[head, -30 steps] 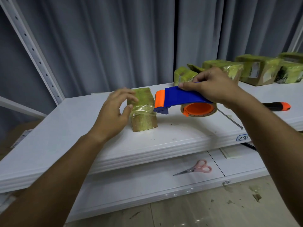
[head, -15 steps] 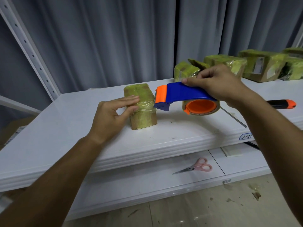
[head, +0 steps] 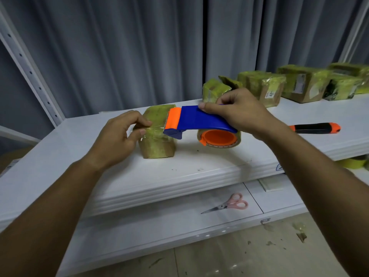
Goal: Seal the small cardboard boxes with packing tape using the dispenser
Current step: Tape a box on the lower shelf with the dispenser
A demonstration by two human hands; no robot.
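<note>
A small cardboard box (head: 157,144) wrapped in yellowish tape stands on the white shelf (head: 199,168) at centre. My left hand (head: 117,136) pinches the box's upper left edge between thumb and fingers, on a strip of clear tape. My right hand (head: 237,114) grips the blue and orange tape dispenser (head: 195,120) from above. Its orange blade end lies against the box's top right edge, and its roll (head: 218,137) hangs just above the shelf to the right of the box.
Several taped boxes (head: 261,86) line the shelf's back right. A black and orange utility knife (head: 315,127) lies behind my right wrist. Pink scissors (head: 227,205) rest on the lower shelf. Grey curtains hang behind, and a metal upright (head: 30,70) stands at left.
My left hand has shifted from lying flat against the box's side to pinching its upper edge. The dispenser's blade end has moved left onto the box's top right edge.
</note>
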